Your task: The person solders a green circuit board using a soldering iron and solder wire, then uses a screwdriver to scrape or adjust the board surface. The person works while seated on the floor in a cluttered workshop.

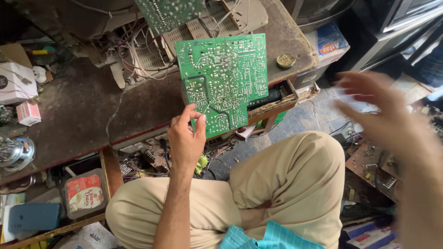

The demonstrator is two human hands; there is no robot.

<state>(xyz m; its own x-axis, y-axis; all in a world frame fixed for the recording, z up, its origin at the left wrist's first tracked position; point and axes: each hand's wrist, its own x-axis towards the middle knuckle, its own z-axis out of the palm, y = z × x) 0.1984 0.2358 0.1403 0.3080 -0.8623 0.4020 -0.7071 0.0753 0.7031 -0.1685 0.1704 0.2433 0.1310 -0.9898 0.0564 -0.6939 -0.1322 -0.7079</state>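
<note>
left hand (186,138): pinching lower-left edge of green circuit board (224,83), held solder side up over the workbench (78,110)
right hand (387,115): motion-blurred, fingers spread, holding nothing
hidden: board's component side
cut off: second board (168,14) at top edge

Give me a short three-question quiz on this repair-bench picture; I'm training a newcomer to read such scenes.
1. True or false: the left hand grips the green circuit board by its lower edge.
2. Which side of the board faces the camera? A) solder side B) component side C) a blank side
3. Where is the small round tin relative to the board?

Key
1. True.
2. A.
3. To the board's right, on the brown workbench, near its corner. The right hand is blurred and apart from it.
</note>
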